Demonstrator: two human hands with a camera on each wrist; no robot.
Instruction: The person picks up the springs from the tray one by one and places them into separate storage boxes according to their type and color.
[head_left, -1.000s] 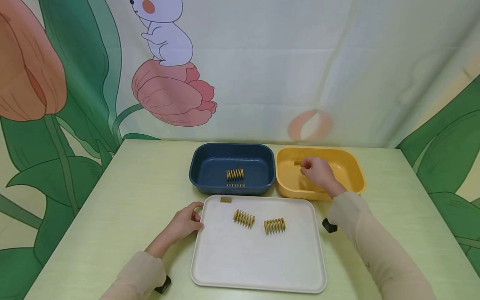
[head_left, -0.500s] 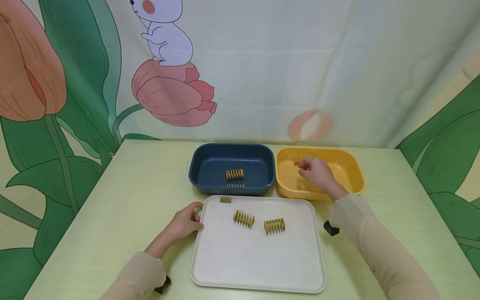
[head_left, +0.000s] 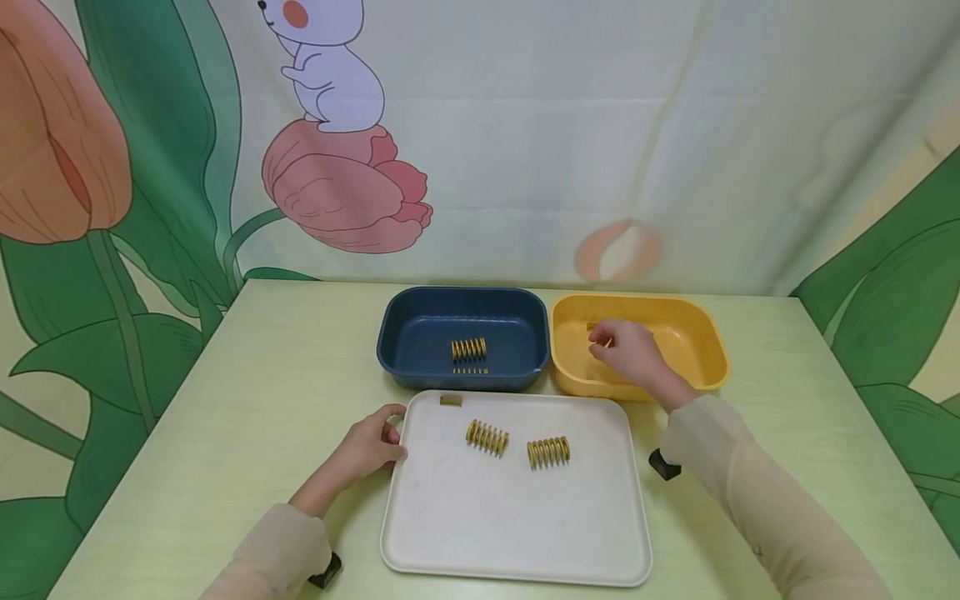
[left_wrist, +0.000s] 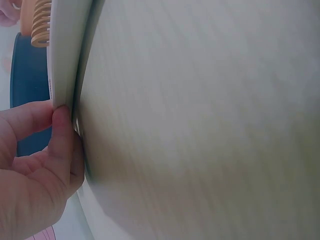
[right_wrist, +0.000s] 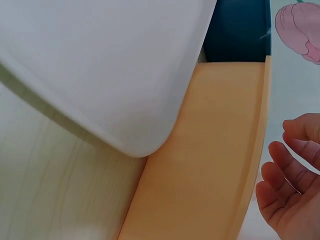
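Hovering over the yellow bin, your right hand shows loosely curled, empty fingers at the wrist; the small spring beside its fingertips could get knocked if you drag back low. Your left hand pinches the white tray edge; a tug could roll its springs.

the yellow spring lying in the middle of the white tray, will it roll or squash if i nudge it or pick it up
The spring lies on its side on the flat white tray, so a sideways nudge would probably roll it. Its thick coils look stiff, unlikely to squash. It seems small and likely light.
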